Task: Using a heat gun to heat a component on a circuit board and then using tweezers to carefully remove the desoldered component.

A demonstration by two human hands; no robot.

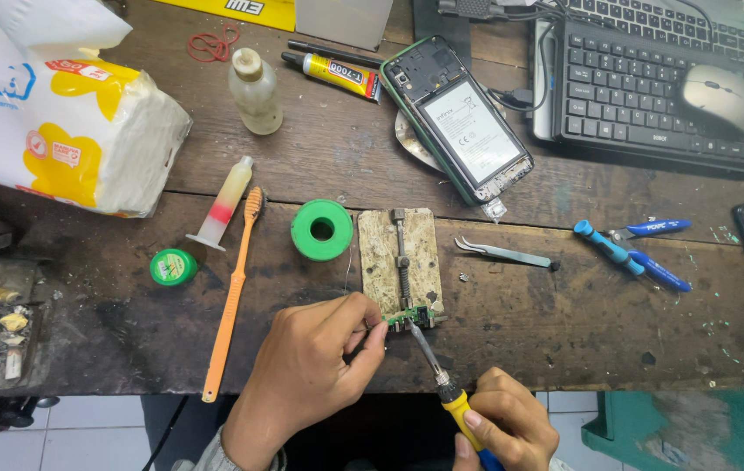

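Left hand: fingers pinched narrow on thin solder wire at the small circuit board.
Right hand: wrapped around the yellow-handled soldering iron, tip on the board.
Board: clamped at the near end of the holder plate, near the table's front edge.
Open room: bare wood right of the plate, below the tweezers; orange toothbrush lies to the left.

Rough dark wooden bench, shiny metal tweezers, glossy orange plastic toothbrush
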